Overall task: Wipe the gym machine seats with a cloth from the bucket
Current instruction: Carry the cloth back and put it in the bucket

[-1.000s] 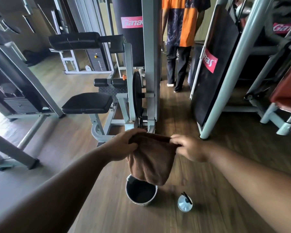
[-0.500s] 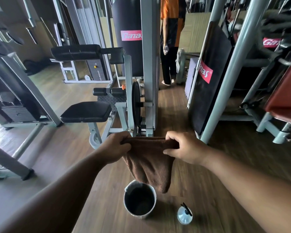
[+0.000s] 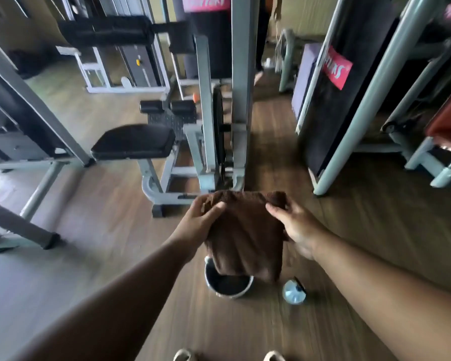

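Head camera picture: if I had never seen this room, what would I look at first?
Probably the brown cloth, right in the middle, held up by the left hand and the right hand. It hangs just above a metal bucket on the wooden floor, with a small spray bottle to the bucket's right. Behind, to the left, a grey machine's black seat stands out.
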{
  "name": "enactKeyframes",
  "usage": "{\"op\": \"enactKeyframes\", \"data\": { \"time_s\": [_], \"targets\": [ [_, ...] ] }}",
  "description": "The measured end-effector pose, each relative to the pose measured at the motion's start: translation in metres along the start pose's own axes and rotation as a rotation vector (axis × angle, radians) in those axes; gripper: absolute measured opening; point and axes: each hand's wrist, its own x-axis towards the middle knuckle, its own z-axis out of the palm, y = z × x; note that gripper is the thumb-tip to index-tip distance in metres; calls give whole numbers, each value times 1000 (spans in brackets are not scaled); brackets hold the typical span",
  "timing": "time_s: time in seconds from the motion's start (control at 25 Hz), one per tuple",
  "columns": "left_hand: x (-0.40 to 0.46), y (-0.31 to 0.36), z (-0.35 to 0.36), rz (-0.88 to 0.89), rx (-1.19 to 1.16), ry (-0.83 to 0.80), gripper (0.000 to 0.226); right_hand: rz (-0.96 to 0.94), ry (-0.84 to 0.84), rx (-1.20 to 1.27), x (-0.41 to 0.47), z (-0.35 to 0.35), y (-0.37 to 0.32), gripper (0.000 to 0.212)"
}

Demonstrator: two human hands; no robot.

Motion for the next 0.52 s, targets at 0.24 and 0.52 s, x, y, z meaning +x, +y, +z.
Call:
{"op": "enactKeyframes", "data": {
  "time_s": [0.24,0.52],
  "targets": [
    [58,-181,-16,-118,391,-104,85,162,106,-444,52,34,189,20],
    [144,-456,10,-236,522,-19,55,454,234,-192,125,58,458,65]
  ]
}}
